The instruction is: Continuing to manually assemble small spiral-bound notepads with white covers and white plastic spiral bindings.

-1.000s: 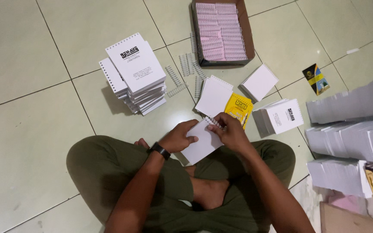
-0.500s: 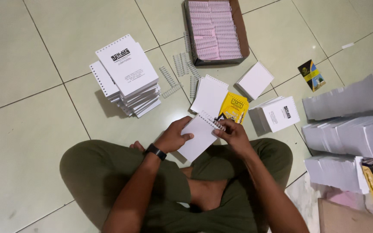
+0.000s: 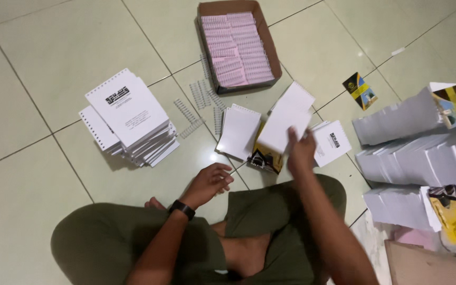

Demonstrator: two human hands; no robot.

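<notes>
On the tiled floor (image 3: pixel 38 221), a person is sitting cross-legged and working through stacks of small spiral-bound notepads. Right hand (image 3: pixel 301 152) is raised at about 1 o'clock from the lap, blurred, fingers pinching the lower edge of a white pad (image 3: pixel 286 126); exact finger placement cannot be told through the blur. Left hand (image 3: pixel 209 182) is hovering empty just above the knee, fingers loosely curled, touching nothing; a dark watch (image 3: pixel 181 209) is showing on that wrist.

Held pad is sitting over the yellow cover (image 3: pixel 266 157) and just beside a bound pad (image 3: pixel 237 131) lying at 12 o'clock. Finished stack (image 3: pixel 129 117) is resting at 10 o'clock. Loose wire combs (image 3: pixel 201 100) are lying between that stack and the box of pink combs (image 3: pixel 238 47) at 12 o'clock. Unbound sheet piles (image 3: pixel 418 153) are standing at 3 o'clock.

Judgement: step in hand is moving one pad between piles, mid-transfer. Next move is calling for a settled grip and a clear landing spot, squared to whatever pile is receiving it.
</notes>
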